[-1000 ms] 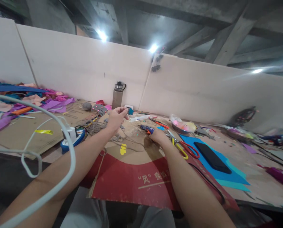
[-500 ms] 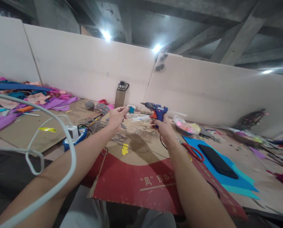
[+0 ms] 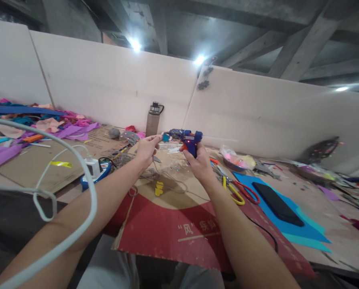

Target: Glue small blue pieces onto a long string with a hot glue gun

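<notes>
My left hand (image 3: 145, 149) is raised above the table and pinches a small teal felt piece (image 3: 166, 137) between thumb and fingers. My right hand (image 3: 199, 162) grips a blue hot-glue gun (image 3: 188, 139) by its handle. The gun's nozzle points left and touches the teal piece. Both hands hover over a brown and red cardboard sheet (image 3: 179, 224) that lies on the table.
Scissors with red and yellow handles (image 3: 238, 192) and a black phone (image 3: 277, 203) on blue felt (image 3: 302, 233) lie at the right. A bottle (image 3: 153, 119) stands against the back wall. A white charger and cable (image 3: 92, 167) sit at the left, beyond them coloured felt scraps (image 3: 47, 124).
My right hand picked the glue gun up from the table, lifted it and moved it left until its nozzle met the teal piece. My left hand stayed almost still.
</notes>
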`<state>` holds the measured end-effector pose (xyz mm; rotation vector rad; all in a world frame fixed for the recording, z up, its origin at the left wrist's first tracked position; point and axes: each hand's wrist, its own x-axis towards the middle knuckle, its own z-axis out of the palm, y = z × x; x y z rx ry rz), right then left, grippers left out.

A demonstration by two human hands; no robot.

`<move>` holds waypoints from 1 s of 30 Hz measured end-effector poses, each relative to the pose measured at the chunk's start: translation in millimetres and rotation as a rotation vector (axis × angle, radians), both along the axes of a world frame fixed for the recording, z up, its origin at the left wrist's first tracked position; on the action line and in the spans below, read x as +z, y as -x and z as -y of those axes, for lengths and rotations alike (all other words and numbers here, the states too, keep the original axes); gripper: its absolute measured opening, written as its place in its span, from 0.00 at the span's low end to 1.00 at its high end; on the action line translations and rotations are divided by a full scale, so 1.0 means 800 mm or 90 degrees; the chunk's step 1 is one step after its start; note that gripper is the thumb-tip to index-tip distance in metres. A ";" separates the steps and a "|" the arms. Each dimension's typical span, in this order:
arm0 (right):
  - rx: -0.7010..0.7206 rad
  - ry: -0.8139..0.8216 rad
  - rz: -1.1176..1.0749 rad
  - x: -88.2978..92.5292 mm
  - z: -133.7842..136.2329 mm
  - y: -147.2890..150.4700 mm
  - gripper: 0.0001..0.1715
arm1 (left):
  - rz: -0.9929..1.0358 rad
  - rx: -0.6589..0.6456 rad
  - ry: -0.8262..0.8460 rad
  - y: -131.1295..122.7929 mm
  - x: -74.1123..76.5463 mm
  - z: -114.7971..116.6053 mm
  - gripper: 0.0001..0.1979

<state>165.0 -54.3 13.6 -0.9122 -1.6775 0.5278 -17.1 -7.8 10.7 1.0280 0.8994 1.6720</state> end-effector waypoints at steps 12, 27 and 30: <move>-0.039 -0.099 0.103 -0.005 -0.005 -0.001 0.21 | 0.031 -0.023 0.000 0.001 0.000 0.000 0.13; -0.111 -0.142 0.191 -0.005 -0.002 0.004 0.21 | -0.008 0.021 -0.023 -0.004 0.004 0.005 0.14; -0.130 -0.143 0.210 -0.006 -0.003 0.004 0.23 | -0.015 0.032 -0.025 -0.004 0.005 0.006 0.14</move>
